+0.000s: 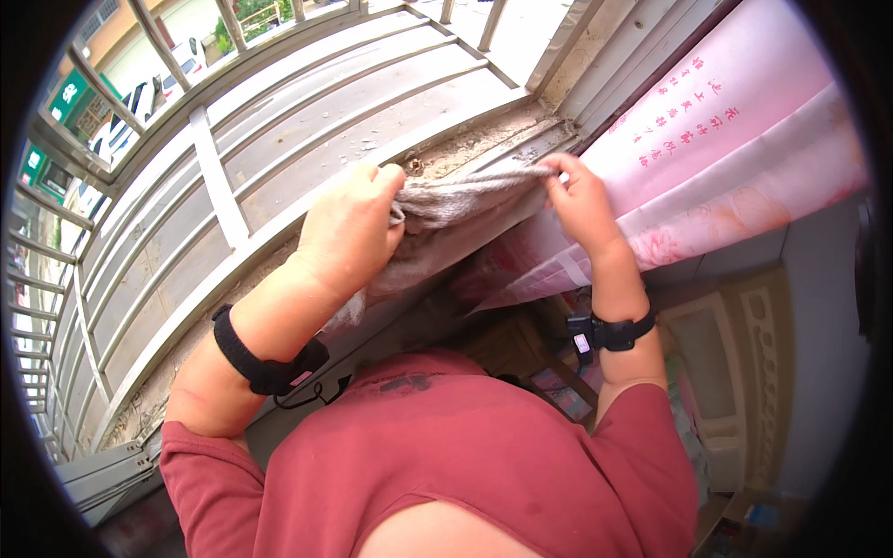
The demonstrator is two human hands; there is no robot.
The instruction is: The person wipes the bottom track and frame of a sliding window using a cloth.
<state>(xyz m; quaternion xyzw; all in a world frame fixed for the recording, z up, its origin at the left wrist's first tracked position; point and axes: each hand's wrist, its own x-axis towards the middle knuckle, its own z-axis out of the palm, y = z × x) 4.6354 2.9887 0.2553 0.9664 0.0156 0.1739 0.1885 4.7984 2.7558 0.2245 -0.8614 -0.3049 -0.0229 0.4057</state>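
Note:
A dirty grey-white cloth (464,209) is stretched between my two hands over the inner edge of the window sill. My left hand (352,227) is closed on its bunched left part. My right hand (575,199) pinches its upper right corner between thumb and fingers, beside the pink curtain (684,146). The cloth sags between the hands, and part of it hangs below my left hand. Just beyond it lie the metal window track (520,150) and the rough, crumbling sill (460,143), which carries dirt.
Metal security bars (220,178) enclose a ledge (328,118) with scattered debris outside the window. The curtain hangs close to my right forearm. Behind it, at the lower right, stands a cream and tan headboard (725,370). Black straps with small devices sit on both my forearms.

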